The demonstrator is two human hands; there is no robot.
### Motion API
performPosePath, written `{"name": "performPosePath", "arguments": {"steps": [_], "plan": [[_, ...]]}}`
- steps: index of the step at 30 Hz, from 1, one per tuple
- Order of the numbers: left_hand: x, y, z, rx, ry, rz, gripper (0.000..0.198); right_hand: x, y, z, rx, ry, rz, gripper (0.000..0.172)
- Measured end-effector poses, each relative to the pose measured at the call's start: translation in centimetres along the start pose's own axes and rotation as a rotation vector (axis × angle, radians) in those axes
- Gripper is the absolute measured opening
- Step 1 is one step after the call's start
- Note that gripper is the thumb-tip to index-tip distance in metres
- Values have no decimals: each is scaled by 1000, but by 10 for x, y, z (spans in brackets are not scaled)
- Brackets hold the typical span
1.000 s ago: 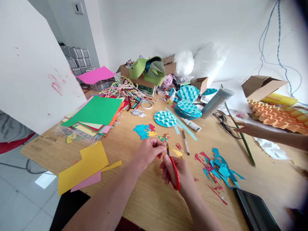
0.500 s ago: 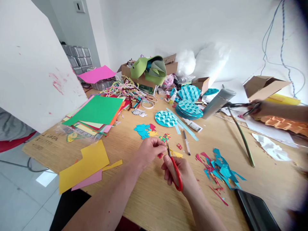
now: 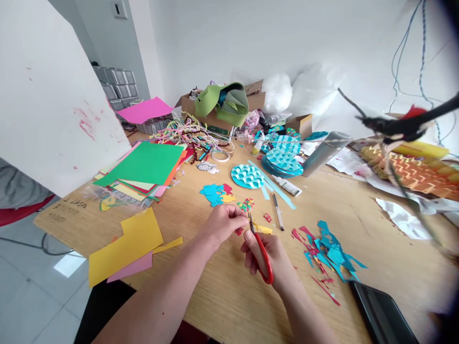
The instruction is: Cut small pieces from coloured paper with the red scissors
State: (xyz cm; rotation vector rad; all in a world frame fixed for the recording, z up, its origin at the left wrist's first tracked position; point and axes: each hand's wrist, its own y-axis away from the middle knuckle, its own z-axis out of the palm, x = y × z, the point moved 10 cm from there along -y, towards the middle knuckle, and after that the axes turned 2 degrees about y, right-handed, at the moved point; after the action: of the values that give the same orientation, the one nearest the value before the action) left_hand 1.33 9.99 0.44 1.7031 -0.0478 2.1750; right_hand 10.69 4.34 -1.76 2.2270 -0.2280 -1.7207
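Note:
My right hand [image 3: 268, 251] is closed around red-handled scissors [image 3: 266, 270], their narrow blades pointing up and away. Close by, the fingers of my left hand [image 3: 226, 221] are pinched together beside the blade tips; whatever they hold is too small to make out. Just under these fingertips shows a small red paper piece [image 3: 238, 231]. Yellow paper scraps [image 3: 264, 230] lie beyond the blades. Past my hands are a heap of tiny coloured cutouts [image 3: 246, 205], blue fish-like paper cutouts [image 3: 212, 195], and a small red cutout [image 3: 267, 218].
At left lie coloured paper sheets [image 3: 143, 162] and yellow paper [image 3: 125, 246]. Blue scraps [image 3: 333, 253], a pen [image 3: 278, 212] and a phone [image 3: 385, 313] are at right. Blue patterned discs [image 3: 247, 176] lie farther back. A blurred dark tool [image 3: 398, 125] hangs over the right side.
My hands and scissors have hardly moved. At right, the other person's hand has left view; the green stem and dark tool have shifted right, uncovering more of the orange patterned piece.

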Motion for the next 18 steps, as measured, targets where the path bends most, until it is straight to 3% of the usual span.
{"name": "performPosePath", "arguments": {"steps": [18], "plan": [[-4,-2,-1,-2,4,3,9,4,-4,2,-25,11,7,61]]}}
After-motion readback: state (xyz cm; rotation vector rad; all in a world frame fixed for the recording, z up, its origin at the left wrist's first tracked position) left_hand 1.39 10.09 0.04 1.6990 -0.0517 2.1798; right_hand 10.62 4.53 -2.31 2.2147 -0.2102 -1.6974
